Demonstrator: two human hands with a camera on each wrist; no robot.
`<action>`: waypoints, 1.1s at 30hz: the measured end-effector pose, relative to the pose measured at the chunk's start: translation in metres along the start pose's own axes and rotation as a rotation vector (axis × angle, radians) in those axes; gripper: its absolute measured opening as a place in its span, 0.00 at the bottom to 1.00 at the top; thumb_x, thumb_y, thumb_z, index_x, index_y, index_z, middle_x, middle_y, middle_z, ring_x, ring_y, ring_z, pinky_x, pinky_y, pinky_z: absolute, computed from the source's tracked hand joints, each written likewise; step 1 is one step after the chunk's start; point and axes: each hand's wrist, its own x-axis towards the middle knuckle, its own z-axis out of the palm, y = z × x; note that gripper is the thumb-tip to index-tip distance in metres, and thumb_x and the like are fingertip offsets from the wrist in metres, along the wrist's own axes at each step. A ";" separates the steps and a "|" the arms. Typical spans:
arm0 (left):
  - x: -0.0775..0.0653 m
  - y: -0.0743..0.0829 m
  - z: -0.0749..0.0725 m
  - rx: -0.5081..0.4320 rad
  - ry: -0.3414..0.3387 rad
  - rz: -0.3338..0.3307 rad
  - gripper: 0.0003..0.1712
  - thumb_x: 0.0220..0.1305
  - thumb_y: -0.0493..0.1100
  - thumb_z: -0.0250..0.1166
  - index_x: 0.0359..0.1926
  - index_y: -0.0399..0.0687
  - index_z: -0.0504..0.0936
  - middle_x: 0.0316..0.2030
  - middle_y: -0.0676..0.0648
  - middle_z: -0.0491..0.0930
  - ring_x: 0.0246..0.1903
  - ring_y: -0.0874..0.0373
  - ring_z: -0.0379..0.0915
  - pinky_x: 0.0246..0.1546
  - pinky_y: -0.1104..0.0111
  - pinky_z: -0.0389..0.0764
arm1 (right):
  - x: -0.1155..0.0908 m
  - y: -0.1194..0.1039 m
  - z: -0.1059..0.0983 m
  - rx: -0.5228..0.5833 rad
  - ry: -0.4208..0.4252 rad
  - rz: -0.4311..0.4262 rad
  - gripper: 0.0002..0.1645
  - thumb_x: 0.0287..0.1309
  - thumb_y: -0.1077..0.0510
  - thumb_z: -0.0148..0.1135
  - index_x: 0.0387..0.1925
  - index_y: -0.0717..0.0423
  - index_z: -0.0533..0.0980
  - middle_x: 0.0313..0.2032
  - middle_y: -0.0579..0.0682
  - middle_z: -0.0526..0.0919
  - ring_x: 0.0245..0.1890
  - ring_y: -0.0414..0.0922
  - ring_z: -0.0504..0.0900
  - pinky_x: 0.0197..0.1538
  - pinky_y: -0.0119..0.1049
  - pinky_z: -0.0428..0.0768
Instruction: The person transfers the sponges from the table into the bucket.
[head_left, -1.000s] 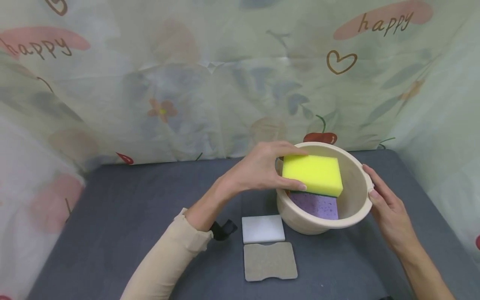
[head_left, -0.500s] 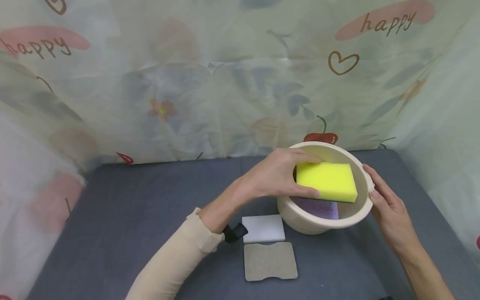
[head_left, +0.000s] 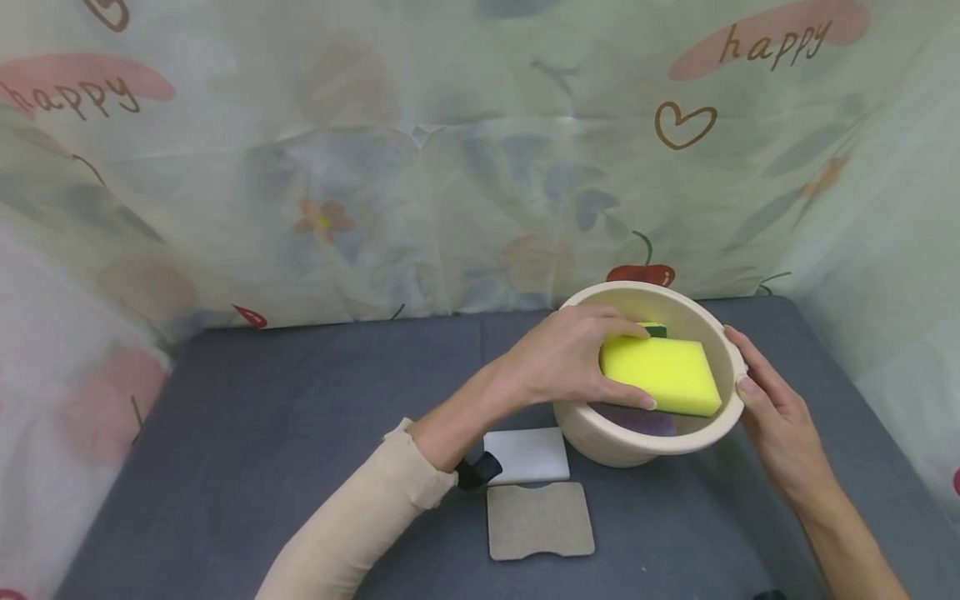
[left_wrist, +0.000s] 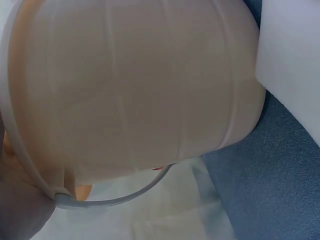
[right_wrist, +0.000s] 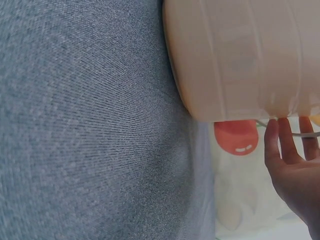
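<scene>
My left hand (head_left: pixel 573 354) reaches over the near-left rim of a cream bucket (head_left: pixel 603 442) and grips a yellow sponge (head_left: pixel 660 375) with a dark underside, thumb in front and fingers behind. The sponge sits tilted inside the bucket mouth. Below it shows part of a purple sponge (head_left: pixel 647 422); behind it peeks a small yellow and green piece (head_left: pixel 656 331). On the right side, my right hand (head_left: pixel 780 408) holds the bucket rim, with the thumb on the outside. In the right wrist view several fingers (right_wrist: pixel 287 140) touch the bucket wall (right_wrist: pixel 235 55).
A white rectangular block (head_left: pixel 528 454) lies on the dark table just left of the bucket. In front of it is a flat grey plate (head_left: pixel 540 521) with notched edges. The bucket's thin handle (left_wrist: pixel 120 200) hangs behind it. A printed curtain (head_left: pixel 337 167) closes off the back.
My left hand has moved right and lower, carrying the yellow sponge deeper into the bucket over the purple one. The right hand keeps its hold on the rim.
</scene>
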 end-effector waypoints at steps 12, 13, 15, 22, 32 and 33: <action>-0.001 0.004 0.008 0.089 0.026 -0.056 0.38 0.50 0.72 0.70 0.57 0.60 0.82 0.52 0.58 0.78 0.47 0.68 0.72 0.40 0.77 0.70 | 0.003 0.001 0.000 0.024 -0.005 -0.016 0.31 0.77 0.58 0.44 0.77 0.46 0.55 0.75 0.44 0.56 0.69 0.33 0.61 0.54 0.17 0.70; -0.001 0.004 0.008 0.106 0.021 -0.057 0.38 0.50 0.73 0.69 0.57 0.60 0.82 0.52 0.58 0.78 0.47 0.68 0.72 0.40 0.76 0.71 | 0.003 0.001 0.000 0.022 -0.005 -0.018 0.31 0.77 0.58 0.44 0.77 0.46 0.55 0.75 0.44 0.56 0.69 0.33 0.61 0.54 0.17 0.70; -0.001 0.004 0.009 0.133 0.011 -0.059 0.39 0.50 0.75 0.67 0.57 0.61 0.83 0.52 0.58 0.79 0.47 0.68 0.73 0.39 0.76 0.72 | 0.004 0.001 0.000 0.019 -0.005 -0.018 0.31 0.77 0.58 0.44 0.77 0.45 0.55 0.75 0.44 0.56 0.68 0.32 0.61 0.54 0.17 0.70; -0.003 0.004 0.008 0.117 0.003 -0.057 0.40 0.51 0.75 0.67 0.59 0.58 0.83 0.52 0.57 0.79 0.48 0.67 0.74 0.41 0.75 0.74 | 0.004 0.002 0.001 0.019 0.006 -0.017 0.31 0.77 0.58 0.45 0.77 0.46 0.56 0.75 0.44 0.57 0.68 0.32 0.62 0.54 0.17 0.70; -0.009 -0.004 -0.001 -0.157 0.076 0.065 0.33 0.55 0.63 0.73 0.57 0.52 0.83 0.53 0.56 0.79 0.55 0.68 0.71 0.54 0.79 0.69 | 0.003 0.002 0.000 0.031 0.006 -0.017 0.31 0.77 0.58 0.45 0.77 0.46 0.56 0.75 0.44 0.57 0.68 0.33 0.62 0.53 0.18 0.71; -0.011 -0.005 -0.003 -0.168 0.089 0.082 0.32 0.55 0.61 0.73 0.57 0.51 0.83 0.54 0.55 0.79 0.56 0.68 0.71 0.55 0.79 0.68 | 0.004 0.002 0.000 0.016 0.004 -0.019 0.31 0.77 0.57 0.45 0.77 0.45 0.56 0.75 0.44 0.57 0.68 0.33 0.62 0.53 0.18 0.71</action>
